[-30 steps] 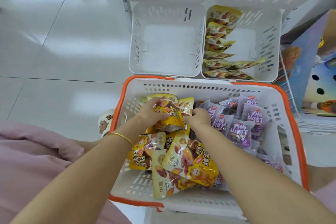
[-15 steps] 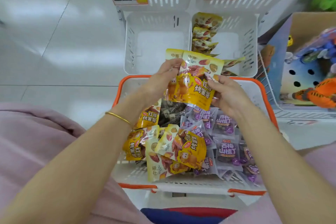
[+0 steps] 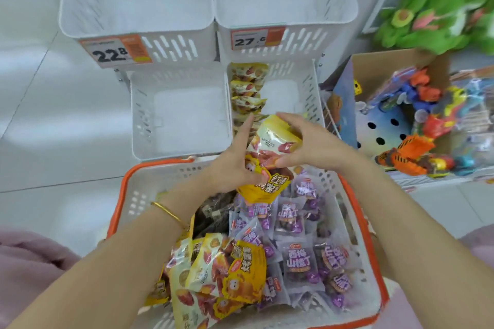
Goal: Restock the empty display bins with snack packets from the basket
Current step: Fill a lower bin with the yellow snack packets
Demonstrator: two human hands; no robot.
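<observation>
Both hands hold yellow snack packets over the far rim of the white basket with orange trim. My left hand grips the stack from the left, index finger stretched forward. My right hand pinches the top packet from the right. The lower right display bin has a row of yellow packets along its left wall. The lower left bin holds nothing. More yellow packets and purple packets fill the basket.
Two upper white bins carry price tags 22.8 and 27.6. A cardboard box of colourful toys stands at the right, with a green plush above it. White tiled floor lies to the left.
The hands lifted yellow packets out of the basket and carried them forward to the front edge of the lower right bin. The view has tilted up, showing the upper bins.
</observation>
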